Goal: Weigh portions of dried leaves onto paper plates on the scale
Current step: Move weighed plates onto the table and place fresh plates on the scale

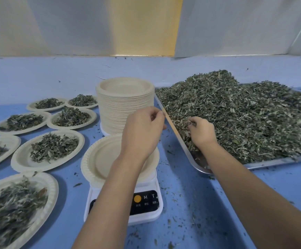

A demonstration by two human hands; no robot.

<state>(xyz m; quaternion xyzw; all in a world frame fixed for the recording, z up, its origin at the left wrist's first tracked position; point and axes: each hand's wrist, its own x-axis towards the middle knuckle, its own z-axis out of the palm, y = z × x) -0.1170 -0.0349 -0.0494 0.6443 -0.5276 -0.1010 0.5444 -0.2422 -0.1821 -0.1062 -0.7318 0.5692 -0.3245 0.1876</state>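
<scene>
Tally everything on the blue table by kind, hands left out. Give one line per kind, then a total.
Plates with leaves: 7
Scale: 1
Empty plate on it: 1
Stack of empty plates: 1
Metal tray: 1
Heap of dried leaves: 1
Total: 12

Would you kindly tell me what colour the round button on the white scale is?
The round button is orange-yellow; head view shows it.
</scene>
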